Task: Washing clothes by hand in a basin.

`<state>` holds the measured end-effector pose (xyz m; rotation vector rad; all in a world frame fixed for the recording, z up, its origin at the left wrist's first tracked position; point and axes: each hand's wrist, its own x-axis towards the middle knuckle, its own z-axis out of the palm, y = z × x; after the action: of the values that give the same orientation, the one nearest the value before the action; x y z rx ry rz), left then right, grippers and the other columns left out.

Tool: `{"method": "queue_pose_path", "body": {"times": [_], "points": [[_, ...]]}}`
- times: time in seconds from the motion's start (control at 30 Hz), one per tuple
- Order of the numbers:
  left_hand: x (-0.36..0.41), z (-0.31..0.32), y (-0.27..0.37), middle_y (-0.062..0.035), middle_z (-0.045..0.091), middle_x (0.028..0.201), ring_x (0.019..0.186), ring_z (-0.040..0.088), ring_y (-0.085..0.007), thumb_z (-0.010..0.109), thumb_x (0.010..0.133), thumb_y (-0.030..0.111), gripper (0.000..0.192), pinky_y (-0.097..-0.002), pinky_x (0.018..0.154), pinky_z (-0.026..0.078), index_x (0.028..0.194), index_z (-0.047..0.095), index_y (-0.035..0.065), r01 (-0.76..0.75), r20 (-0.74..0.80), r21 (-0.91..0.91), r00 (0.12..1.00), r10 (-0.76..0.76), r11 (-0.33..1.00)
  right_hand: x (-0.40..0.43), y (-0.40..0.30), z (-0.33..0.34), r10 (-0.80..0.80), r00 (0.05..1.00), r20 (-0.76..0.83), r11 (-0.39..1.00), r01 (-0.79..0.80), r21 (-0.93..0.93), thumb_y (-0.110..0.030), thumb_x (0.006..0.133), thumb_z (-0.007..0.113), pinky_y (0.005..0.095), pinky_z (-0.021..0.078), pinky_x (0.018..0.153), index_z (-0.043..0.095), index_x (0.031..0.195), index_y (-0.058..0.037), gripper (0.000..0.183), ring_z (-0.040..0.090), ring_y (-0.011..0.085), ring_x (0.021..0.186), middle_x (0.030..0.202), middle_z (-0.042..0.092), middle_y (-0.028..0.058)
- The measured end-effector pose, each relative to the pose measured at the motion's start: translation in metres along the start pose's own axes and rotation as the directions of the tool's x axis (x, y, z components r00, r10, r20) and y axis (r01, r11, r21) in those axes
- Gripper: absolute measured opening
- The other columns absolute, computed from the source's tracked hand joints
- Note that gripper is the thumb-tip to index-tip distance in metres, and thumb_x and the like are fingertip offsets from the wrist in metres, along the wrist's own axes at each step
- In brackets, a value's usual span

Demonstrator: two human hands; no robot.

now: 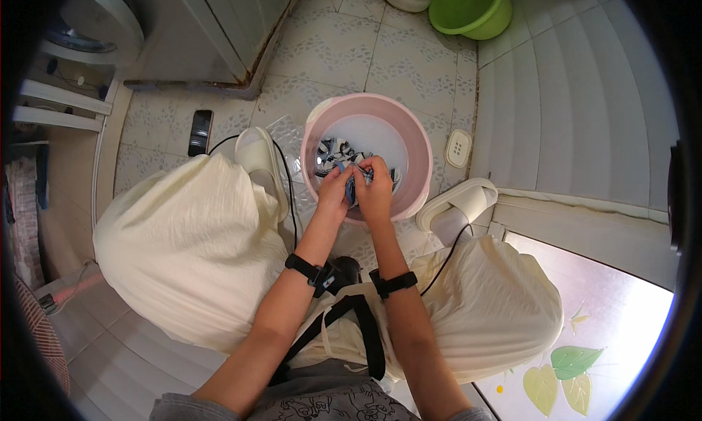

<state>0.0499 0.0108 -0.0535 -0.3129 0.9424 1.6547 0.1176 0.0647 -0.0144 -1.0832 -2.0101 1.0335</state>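
A pink plastic basin [419, 141] stands on the tiled floor between my feet, with whitish water [378, 133] in it. A patterned black, white and blue cloth [337, 149] lies partly in the water at the basin's near left. Over it, my left hand [335, 188] pinches a bunched part of the cloth between thumb and fingers. Close beside it, my right hand [374, 190] grips the same bunch, the two thumbs nearly touching. The cloth's lower part is hidden by my hands.
A white soap dish [457, 148] sits right of the basin, and crumpled clear plastic [288, 146] lies to its left. A phone [201, 132] rests on the floor near my left slipper [258, 152]. Black cables run past both legs. A green basin [471, 9] stands at the back wall.
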Motion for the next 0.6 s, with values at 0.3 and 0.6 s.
{"method": "queue_pose_path", "body": {"times": [0.3,0.6], "points": [[-0.003,0.007,-0.005,-0.0030,0.060,0.092,0.083,0.058,-0.0121,0.055,0.086,0.014,0.015,-0.0248,0.070,0.047,0.099,0.056,0.0055,0.014,-0.022,0.014,1.000,-0.014,1.000,-0.005,0.003,0.006,0.017,0.981,-0.195,0.995,-0.036,-0.091,-0.004,0.074,0.060,0.0352,0.0431,0.065,0.049,0.081,-0.0011,0.013,0.054,0.0309,0.074,0.080,0.052,0.0129],[-0.013,0.011,-0.010,-0.0023,0.060,0.091,0.080,0.058,-0.0111,0.058,0.084,0.012,0.017,-0.0230,0.068,0.046,0.098,0.058,0.0045,0.050,-0.024,0.154,0.999,-0.046,0.987,-0.001,0.013,-0.006,0.135,0.950,-0.281,0.974,-0.179,-0.139,-0.005,0.075,0.060,0.0353,0.0433,0.064,0.051,0.083,-0.0028,0.013,0.055,0.0303,0.074,0.080,0.053,0.0115]]}}
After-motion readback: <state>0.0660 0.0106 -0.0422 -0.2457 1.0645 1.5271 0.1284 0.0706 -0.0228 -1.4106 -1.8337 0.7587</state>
